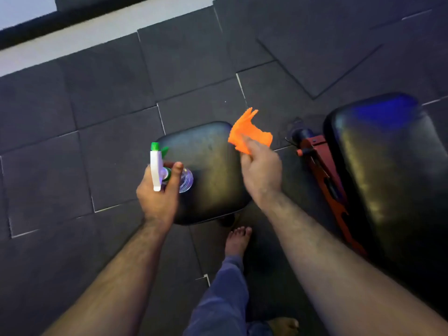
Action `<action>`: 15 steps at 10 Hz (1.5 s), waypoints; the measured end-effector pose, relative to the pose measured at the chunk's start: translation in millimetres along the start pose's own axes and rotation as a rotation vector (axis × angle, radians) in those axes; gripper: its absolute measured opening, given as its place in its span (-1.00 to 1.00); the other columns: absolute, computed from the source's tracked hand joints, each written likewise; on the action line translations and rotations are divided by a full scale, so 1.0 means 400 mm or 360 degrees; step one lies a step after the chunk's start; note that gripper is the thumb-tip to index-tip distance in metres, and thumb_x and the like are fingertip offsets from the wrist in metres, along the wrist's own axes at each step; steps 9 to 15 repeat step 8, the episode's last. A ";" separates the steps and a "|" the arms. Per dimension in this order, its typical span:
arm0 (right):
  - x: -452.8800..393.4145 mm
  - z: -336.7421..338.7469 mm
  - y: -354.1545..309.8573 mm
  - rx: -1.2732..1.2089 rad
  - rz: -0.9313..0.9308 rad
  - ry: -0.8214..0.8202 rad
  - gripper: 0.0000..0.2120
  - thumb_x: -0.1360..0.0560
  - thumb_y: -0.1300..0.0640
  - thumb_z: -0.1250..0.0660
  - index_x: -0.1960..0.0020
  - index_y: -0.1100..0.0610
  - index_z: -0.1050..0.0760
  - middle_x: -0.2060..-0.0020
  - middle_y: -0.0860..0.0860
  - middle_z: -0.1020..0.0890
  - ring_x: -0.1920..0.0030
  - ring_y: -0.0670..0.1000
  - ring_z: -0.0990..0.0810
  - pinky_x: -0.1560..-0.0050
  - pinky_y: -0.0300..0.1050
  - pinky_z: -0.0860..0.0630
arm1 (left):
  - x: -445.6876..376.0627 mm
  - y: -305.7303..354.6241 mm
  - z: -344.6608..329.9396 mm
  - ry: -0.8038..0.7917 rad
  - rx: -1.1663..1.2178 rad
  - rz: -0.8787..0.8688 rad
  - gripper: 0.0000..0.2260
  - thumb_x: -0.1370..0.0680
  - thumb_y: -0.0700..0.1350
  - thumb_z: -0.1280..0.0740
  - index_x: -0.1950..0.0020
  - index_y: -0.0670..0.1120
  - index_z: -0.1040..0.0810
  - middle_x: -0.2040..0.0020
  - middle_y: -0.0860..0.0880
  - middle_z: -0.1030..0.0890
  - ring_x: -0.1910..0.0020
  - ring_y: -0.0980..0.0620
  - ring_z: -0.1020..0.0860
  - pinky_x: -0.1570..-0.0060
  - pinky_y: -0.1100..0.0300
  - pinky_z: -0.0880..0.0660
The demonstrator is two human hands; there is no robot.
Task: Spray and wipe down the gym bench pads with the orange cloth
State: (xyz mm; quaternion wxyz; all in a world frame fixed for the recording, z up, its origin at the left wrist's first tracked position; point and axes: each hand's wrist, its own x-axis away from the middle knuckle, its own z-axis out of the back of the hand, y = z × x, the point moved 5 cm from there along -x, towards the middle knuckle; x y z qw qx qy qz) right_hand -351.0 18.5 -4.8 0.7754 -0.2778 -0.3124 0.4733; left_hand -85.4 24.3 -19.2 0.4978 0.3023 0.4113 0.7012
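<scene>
Orange cloth (249, 134) pinched in right hand (263, 175) above seat pad (211, 170) | left hand (157, 190) grip clasps spray bottle (157, 166)

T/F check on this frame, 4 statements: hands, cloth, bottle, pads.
1. The left hand holds the spray bottle. True.
2. The orange cloth lies flat on the small pad. False: the right hand holds it bunched, above the pad's edge.
3. Two black pads show, the long pad on the right. True.
4. The person wears shoes. False: the foot is bare.
</scene>
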 end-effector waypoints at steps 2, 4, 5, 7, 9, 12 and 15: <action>0.143 -0.380 0.140 0.0960 0.0464 -0.1041 -0.32 -0.68 -0.11 -0.29 -0.73 -0.07 -0.15 -0.75 0.04 -0.08 -0.75 0.14 0.00 -0.71 0.18 0.02 | -0.059 -0.052 0.052 0.0040 0.0024 0.0049 -0.85 -0.61 0.29 -0.45 -0.17 0.41 -0.63 0.01 0.16 -0.75 0.02 0.11 -0.72 -0.10 0.15 -0.63; 0.196 -0.395 0.217 0.1130 0.0602 -0.0915 -0.05 -0.57 -0.39 -0.25 -0.76 -0.10 0.15 -0.75 0.00 0.22 -0.75 0.14 0.19 -0.69 0.19 0.21 | -0.062 -0.092 0.079 0.0131 0.0085 0.0168 -0.82 -0.55 0.38 -0.47 -0.12 0.42 -0.64 -0.02 0.20 -0.75 -0.02 0.06 -0.75 -0.14 -0.07 -0.69; 0.194 -0.393 0.224 0.1261 0.0640 -0.1052 0.10 -0.50 -0.51 -0.19 -0.72 -0.11 0.39 -0.69 -0.01 0.43 -0.72 0.13 0.35 -0.70 0.22 0.25 | -0.040 -0.107 0.071 0.0097 0.0124 0.0227 -0.83 -0.55 0.38 -0.47 -0.13 0.49 -0.61 -0.04 0.24 -0.75 -0.03 0.08 -0.74 -0.16 -0.03 -0.68; 0.187 -0.389 0.207 0.1410 0.0606 -0.1220 0.24 -0.41 -0.62 -0.17 -0.65 -0.08 0.56 -0.62 0.01 0.58 -0.68 0.15 0.47 -0.70 0.25 0.27 | 0.034 -0.126 0.040 -0.0069 -0.0116 0.0320 -0.80 -0.54 0.34 -0.46 -0.13 0.47 -0.55 0.02 0.48 -0.65 0.03 0.43 -0.63 0.01 0.46 -0.51; 0.178 -0.380 0.188 0.1397 0.0644 -0.1270 0.23 -0.44 -0.56 -0.25 -0.69 -0.06 0.48 -0.66 0.02 0.50 -0.70 0.15 0.42 -0.69 0.25 0.24 | 0.051 -0.145 0.029 -0.0160 -0.0237 0.0483 -0.51 -0.49 0.38 -0.44 -0.37 0.26 -0.52 0.03 0.33 -0.65 0.04 0.47 -0.59 0.08 0.37 -0.47; 0.178 -0.380 0.188 0.1397 0.0644 -0.1270 0.23 -0.44 -0.56 -0.25 -0.69 -0.06 0.48 -0.66 0.02 0.50 -0.70 0.15 0.42 -0.69 0.25 0.24 | 0.051 -0.145 0.029 -0.0160 -0.0237 0.0483 -0.51 -0.49 0.38 -0.44 -0.37 0.26 -0.52 0.03 0.33 -0.65 0.04 0.47 -0.59 0.08 0.37 -0.47; 0.178 -0.380 0.188 0.1397 0.0644 -0.1270 0.23 -0.44 -0.56 -0.25 -0.69 -0.06 0.48 -0.66 0.02 0.50 -0.70 0.15 0.42 -0.69 0.25 0.24 | 0.051 -0.145 0.029 -0.0160 -0.0237 0.0483 -0.51 -0.49 0.38 -0.44 -0.37 0.26 -0.52 0.03 0.33 -0.65 0.04 0.47 -0.59 0.08 0.37 -0.47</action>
